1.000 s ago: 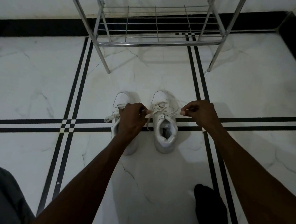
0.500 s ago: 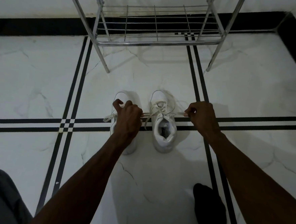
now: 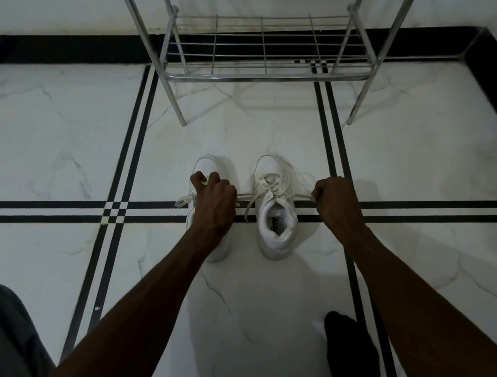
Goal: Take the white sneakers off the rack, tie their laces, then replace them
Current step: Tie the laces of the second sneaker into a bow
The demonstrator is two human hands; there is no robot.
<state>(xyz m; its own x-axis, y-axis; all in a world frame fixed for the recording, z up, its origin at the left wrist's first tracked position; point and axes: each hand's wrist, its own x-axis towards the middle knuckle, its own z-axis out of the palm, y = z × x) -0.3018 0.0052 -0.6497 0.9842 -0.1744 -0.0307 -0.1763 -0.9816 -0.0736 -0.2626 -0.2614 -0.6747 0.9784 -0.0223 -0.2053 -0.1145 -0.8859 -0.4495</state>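
Two white sneakers stand side by side on the marble floor (image 3: 68, 134), just in front of the metal rack (image 3: 264, 71), its visible shelves bare. Right-hand sneaker (image 3: 276, 214): long axis runs toward the rack, toe pointing at it, heel and open collar nearest the person; sole flat on the floor. Left-hand sneaker (image 3: 207, 167): parallel, toe also toward the rack, its rear half hidden under the left forearm. Left hand (image 3: 215, 203) is closed in a fist above the left-hand sneaker, gripping one lace end (image 3: 244, 194) of the right-hand sneaker. Right hand (image 3: 336, 203), on the far side of that sneaker from the left hand, is curled tight, pinching the other lace end (image 3: 301, 195). Both ends are stretched sideways, roughly perpendicular to the sneaker's long axis, crossing over its tongue. A loose lace (image 3: 185, 199) trails from the left-hand sneaker; whether it is tied is unclear from here. A dark sock (image 3: 350, 351) sits well behind the right-hand sneaker's heel.
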